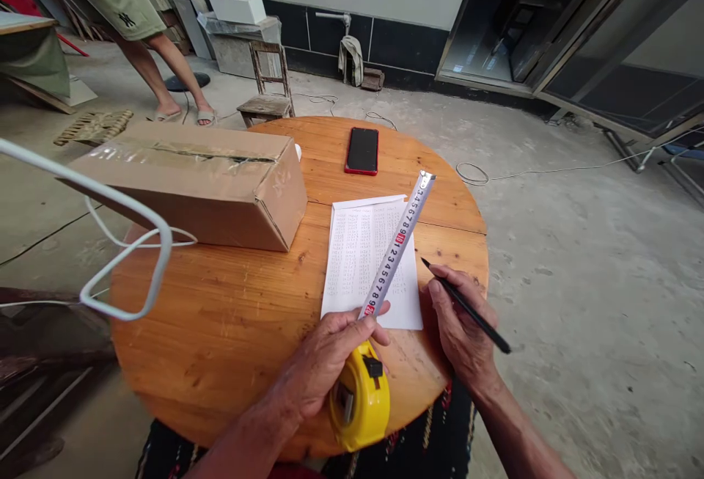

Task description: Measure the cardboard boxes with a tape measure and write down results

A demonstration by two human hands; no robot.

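My left hand (335,350) is closed around a yellow tape measure (360,406), thumb and fingers pinching its blade near the case. The silver blade (393,251) sticks out away from me, slanting up to the right over a pad of white paper (349,259). Columns of small handwritten figures cover the sheet. My right hand (462,317) grips a black pen (467,306) just right of the paper, its tip pointing left toward the blade and apart from the sheet.
A taped cardboard box (220,193) stands on the left of the round wooden table (220,332). Beyond the paper lies a phone (361,150) with a red edge. A white bent tube (159,237) juts in from the left. Past the table are a small chair (269,90) and a standing person (132,31).
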